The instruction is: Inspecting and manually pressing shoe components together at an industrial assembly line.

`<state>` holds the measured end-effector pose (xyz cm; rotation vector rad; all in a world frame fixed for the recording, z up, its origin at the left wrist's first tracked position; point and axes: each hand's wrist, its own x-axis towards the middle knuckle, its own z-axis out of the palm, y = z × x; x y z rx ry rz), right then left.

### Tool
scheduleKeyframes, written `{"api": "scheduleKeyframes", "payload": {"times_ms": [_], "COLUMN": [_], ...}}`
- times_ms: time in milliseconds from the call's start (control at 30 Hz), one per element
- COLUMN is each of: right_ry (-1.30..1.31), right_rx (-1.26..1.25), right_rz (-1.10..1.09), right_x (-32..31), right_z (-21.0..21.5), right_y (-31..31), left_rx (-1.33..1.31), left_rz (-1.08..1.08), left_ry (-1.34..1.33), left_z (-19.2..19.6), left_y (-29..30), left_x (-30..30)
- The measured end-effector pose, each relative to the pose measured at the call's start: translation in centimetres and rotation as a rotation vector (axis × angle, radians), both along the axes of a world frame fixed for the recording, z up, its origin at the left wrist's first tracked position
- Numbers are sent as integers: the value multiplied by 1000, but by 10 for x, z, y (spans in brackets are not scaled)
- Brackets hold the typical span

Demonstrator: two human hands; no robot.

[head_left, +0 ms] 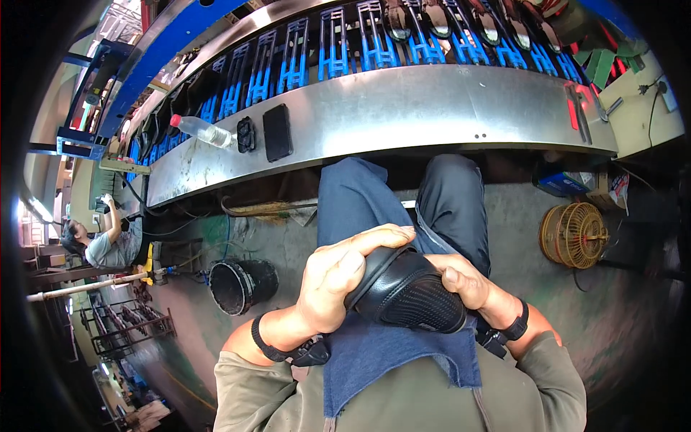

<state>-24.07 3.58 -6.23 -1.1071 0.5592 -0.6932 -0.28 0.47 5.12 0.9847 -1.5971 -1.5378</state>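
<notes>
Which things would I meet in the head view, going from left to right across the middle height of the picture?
Co-worker → black bucket → left hand → black shoe → right hand → round wire-caged fan.

Metal worktop (403,108): red-capped bottle (209,132), small blk item (246,135) & blk phone (277,132) are set nr L end; tools (573,114), 1 red, are laid nr R end. On floor (515,237), bucket (237,286) is placed L, round wire-caged fan (574,235) R.
</notes>
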Motion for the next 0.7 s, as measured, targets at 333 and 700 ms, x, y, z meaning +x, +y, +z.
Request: {"api": "scheduleKeyframes", "payload": {"times_ms": [333,700], "right_ry": [34,-75], "right_rx": [0,91], "right_rz": [-12,-94], "right_x": [1,-5], "right_z": [-13,-13], "right_y": [8,8], "left_rx": [-208,-604], "left_rz": [-59,109], "left_ry": [-110,-282], "left_z": [18,-20], "left_y": [23,22], "left_x": [9,-20]}}
